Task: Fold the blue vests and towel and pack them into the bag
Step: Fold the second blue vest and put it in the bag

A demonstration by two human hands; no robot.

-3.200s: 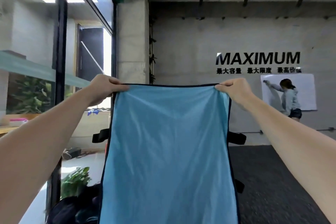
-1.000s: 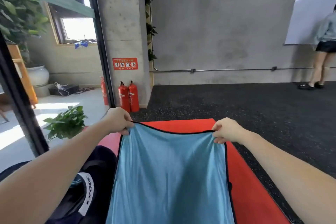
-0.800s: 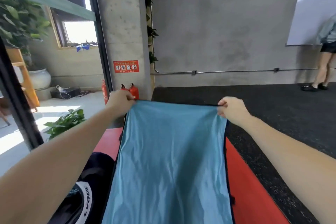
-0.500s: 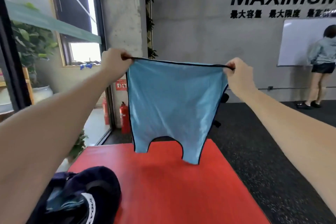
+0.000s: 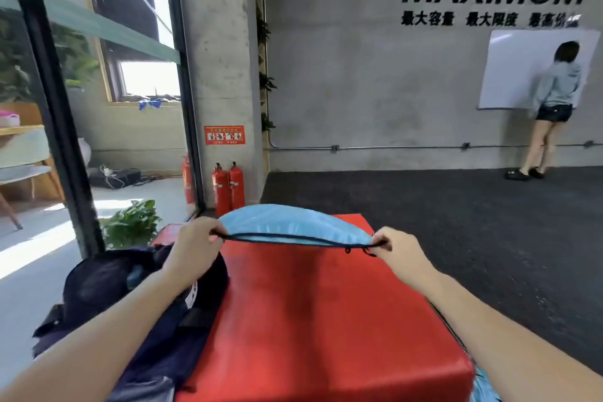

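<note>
The red mat [image 5: 313, 310] fills the foreground, its top bare ahead of us, with its right and near edges dropping to the dark floor [image 5: 456, 222]. The dark bag [image 5: 137, 297] slumps against the mat's left side, under our left forearm. Half a second ago the blue vest [image 5: 287, 223] hung upright at chest height; now we have swung it down and flat, so it billows just above the mat's far half. We judge this as casting it out for folding. Our left hand [image 5: 192, 246] pinches one corner of the black-trimmed hem and our right hand [image 5: 399, 251] the other, fingers curled over the trim. A scrap of blue cloth [image 5: 483, 385] shows past the mat's near right corner.
</note>
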